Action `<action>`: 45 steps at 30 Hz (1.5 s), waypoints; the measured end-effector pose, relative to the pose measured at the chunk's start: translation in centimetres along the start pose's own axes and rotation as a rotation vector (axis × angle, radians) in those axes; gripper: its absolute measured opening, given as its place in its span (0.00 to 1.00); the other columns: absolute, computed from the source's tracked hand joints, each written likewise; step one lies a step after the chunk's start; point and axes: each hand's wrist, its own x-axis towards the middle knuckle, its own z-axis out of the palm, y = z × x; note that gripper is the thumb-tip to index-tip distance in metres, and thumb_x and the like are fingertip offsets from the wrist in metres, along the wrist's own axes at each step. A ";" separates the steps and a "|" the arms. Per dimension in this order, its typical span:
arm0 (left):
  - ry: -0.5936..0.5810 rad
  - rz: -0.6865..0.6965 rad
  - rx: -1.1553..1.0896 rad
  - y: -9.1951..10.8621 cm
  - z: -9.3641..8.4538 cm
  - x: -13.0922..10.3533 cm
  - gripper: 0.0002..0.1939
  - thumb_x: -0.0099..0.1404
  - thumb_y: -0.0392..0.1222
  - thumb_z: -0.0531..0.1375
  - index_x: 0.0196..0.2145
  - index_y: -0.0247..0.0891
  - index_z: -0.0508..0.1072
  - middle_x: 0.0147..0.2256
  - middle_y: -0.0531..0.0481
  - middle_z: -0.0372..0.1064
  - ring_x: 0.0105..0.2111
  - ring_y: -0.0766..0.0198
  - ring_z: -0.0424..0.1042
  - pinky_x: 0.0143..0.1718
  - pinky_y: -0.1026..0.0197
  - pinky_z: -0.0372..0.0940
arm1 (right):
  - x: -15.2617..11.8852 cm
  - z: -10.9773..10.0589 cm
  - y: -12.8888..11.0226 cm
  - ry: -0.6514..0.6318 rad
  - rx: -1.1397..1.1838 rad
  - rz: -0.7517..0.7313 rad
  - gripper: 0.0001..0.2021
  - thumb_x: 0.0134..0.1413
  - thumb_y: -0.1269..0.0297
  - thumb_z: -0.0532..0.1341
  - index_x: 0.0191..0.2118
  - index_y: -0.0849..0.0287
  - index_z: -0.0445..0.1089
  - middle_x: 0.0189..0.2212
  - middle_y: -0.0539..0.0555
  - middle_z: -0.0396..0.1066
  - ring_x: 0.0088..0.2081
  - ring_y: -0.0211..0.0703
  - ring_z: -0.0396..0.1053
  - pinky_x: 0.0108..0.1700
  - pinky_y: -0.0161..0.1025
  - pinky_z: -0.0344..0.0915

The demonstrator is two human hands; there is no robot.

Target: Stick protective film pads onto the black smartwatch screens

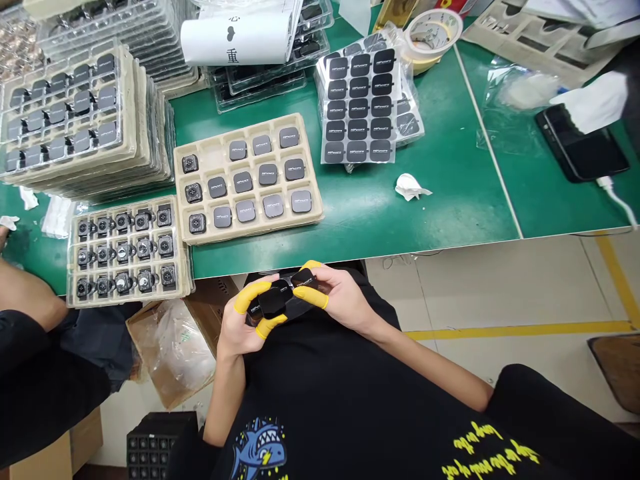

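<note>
My left hand (238,328), with yellow finger cots, grips a black square watch case (275,300) by its edges. Part of another black printed piece shows behind it. In my right hand (345,293), also in yellow finger cots, a black square label (304,279) with white lettering is pinched close against the case's right side. Whether the label touches the case cannot be made out. Both hands are above my lap, just off the table edge. Beyond them lies a beige tray (255,234) of square watch cases, most with labelled faces, three with their backs up, and one empty pocket.
Left of it, another tray (131,298) holds watch cases back side up. Tall tray stacks (145,133) stand behind. Label sheets (358,107), a tape roll (433,33), crumpled paper (411,187) and a phone (580,150) lie rightward. A carton (165,390) sits below; someone's arm (30,293) is at left.
</note>
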 end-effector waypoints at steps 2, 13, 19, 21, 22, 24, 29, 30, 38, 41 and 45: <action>-0.010 0.003 0.001 0.0 -0.2 0.0 0.31 0.69 0.46 0.76 0.67 0.43 0.77 0.64 0.34 0.82 0.63 0.43 0.84 0.64 0.43 0.82 | -0.1 0.0 -0.1 -0.010 -0.004 0.004 0.26 0.57 0.33 0.76 0.34 0.54 0.85 0.31 0.52 0.73 0.35 0.45 0.69 0.41 0.44 0.73; 0.037 -0.061 -0.344 -0.4 0.8 0.8 0.30 0.68 0.57 0.77 0.61 0.42 0.77 0.59 0.29 0.84 0.59 0.36 0.86 0.56 0.41 0.84 | -0.1 0.2 0.0 -0.085 0.109 0.084 0.24 0.55 0.35 0.78 0.28 0.54 0.84 0.30 0.53 0.78 0.35 0.46 0.75 0.41 0.44 0.76; 0.048 -0.145 -0.425 -0.9 1.6 0.7 0.35 0.61 0.66 0.78 0.56 0.43 0.77 0.44 0.38 0.89 0.53 0.33 0.89 0.50 0.40 0.85 | 0.0 0.4 -0.1 -0.130 0.138 0.125 0.28 0.56 0.31 0.76 0.29 0.55 0.84 0.31 0.55 0.81 0.35 0.48 0.78 0.43 0.47 0.79; 0.060 -0.147 -0.425 -1.3 1.7 0.3 0.35 0.61 0.66 0.77 0.57 0.42 0.78 0.44 0.39 0.89 0.48 0.38 0.91 0.48 0.45 0.85 | 0.0 0.3 -0.1 -0.127 0.124 0.121 0.28 0.55 0.31 0.76 0.29 0.55 0.83 0.32 0.54 0.81 0.35 0.48 0.78 0.45 0.48 0.80; 0.065 -0.147 -0.423 -1.5 1.6 0.1 0.35 0.62 0.66 0.76 0.57 0.42 0.78 0.44 0.39 0.88 0.46 0.41 0.91 0.47 0.46 0.85 | 0.0 0.3 0.0 -0.120 0.111 0.117 0.27 0.55 0.32 0.76 0.29 0.55 0.83 0.32 0.54 0.81 0.35 0.47 0.78 0.45 0.47 0.80; 0.074 -0.140 -0.421 -1.7 1.5 -0.2 0.35 0.62 0.66 0.76 0.58 0.42 0.78 0.46 0.39 0.88 0.45 0.43 0.91 0.48 0.48 0.85 | 0.0 0.1 0.2 -0.093 0.072 0.112 0.25 0.56 0.35 0.77 0.33 0.55 0.84 0.34 0.54 0.81 0.35 0.46 0.77 0.44 0.46 0.78; 0.074 -0.128 -0.429 -1.5 1.3 -0.3 0.35 0.61 0.61 0.78 0.59 0.42 0.79 0.47 0.40 0.88 0.45 0.45 0.91 0.46 0.52 0.84 | -0.4 -0.8 0.3 0.039 -0.024 0.053 0.27 0.55 0.45 0.81 0.56 0.51 0.82 0.46 0.55 0.83 0.45 0.49 0.78 0.49 0.46 0.76; 0.075 -0.136 -0.423 -1.4 1.2 -0.3 0.35 0.61 0.62 0.78 0.59 0.42 0.80 0.47 0.40 0.88 0.44 0.46 0.91 0.45 0.52 0.84 | -0.4 -1.0 0.2 0.062 -0.045 0.007 0.26 0.57 0.45 0.80 0.57 0.50 0.82 0.47 0.55 0.82 0.46 0.49 0.78 0.50 0.47 0.76; 0.046 -0.173 -0.445 -0.7 1.3 0.1 0.34 0.61 0.61 0.79 0.59 0.43 0.80 0.46 0.41 0.89 0.43 0.46 0.90 0.48 0.49 0.84 | 0.5 -2.2 -1.3 -0.079 -0.122 -0.128 0.18 0.66 0.42 0.75 0.46 0.50 0.85 0.44 0.56 0.82 0.46 0.49 0.78 0.49 0.47 0.75; 0.064 -0.168 -0.510 -0.2 1.4 0.4 0.32 0.61 0.57 0.80 0.58 0.42 0.81 0.45 0.41 0.89 0.44 0.45 0.91 0.50 0.49 0.84 | 0.8 -2.2 -1.2 -0.120 -0.046 -0.090 0.20 0.65 0.40 0.74 0.40 0.53 0.82 0.43 0.56 0.81 0.41 0.47 0.77 0.46 0.47 0.75; 0.095 -0.177 -0.571 -0.3 1.3 0.7 0.31 0.61 0.53 0.80 0.59 0.43 0.81 0.46 0.40 0.89 0.48 0.43 0.91 0.53 0.49 0.83 | 0.5 -2.2 -1.1 -0.094 -0.050 -0.137 0.18 0.68 0.43 0.74 0.36 0.52 0.81 0.40 0.55 0.80 0.42 0.48 0.77 0.48 0.48 0.75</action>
